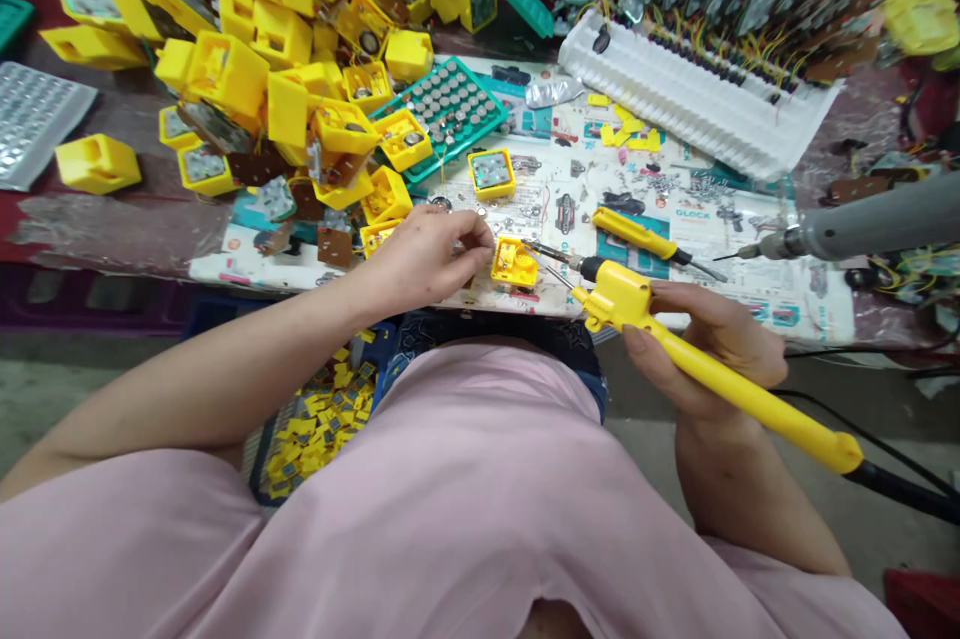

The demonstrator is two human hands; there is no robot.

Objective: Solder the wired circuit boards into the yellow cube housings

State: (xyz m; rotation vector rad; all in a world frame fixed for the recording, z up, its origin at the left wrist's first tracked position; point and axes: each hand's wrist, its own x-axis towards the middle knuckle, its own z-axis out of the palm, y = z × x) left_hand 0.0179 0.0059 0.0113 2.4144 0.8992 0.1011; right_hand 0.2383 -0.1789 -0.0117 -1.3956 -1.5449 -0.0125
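My right hand [709, 344] is wrapped round a yellow soldering iron [622, 294], its handle slanting down to the right. The iron's metal tip reaches the right edge of a small open yellow plastic case [514, 263] at the table's front. My left hand [439, 254] is just left of this case, thumb and fingers pinched together; whatever they hold is too small to make out. Behind it lies another yellow case [492, 175] with a grey part inside. To the right rests a yellow-handled screwdriver [637, 234].
Yellow cases [247, 49] are heaped at the back left, beside a green tray [450, 109] of round metal parts. A white foam rack [690, 99] holds wired boards. From the right juts a grey electric screwdriver [877, 219]. Below the table stands a bin of yellow pieces [330, 424].
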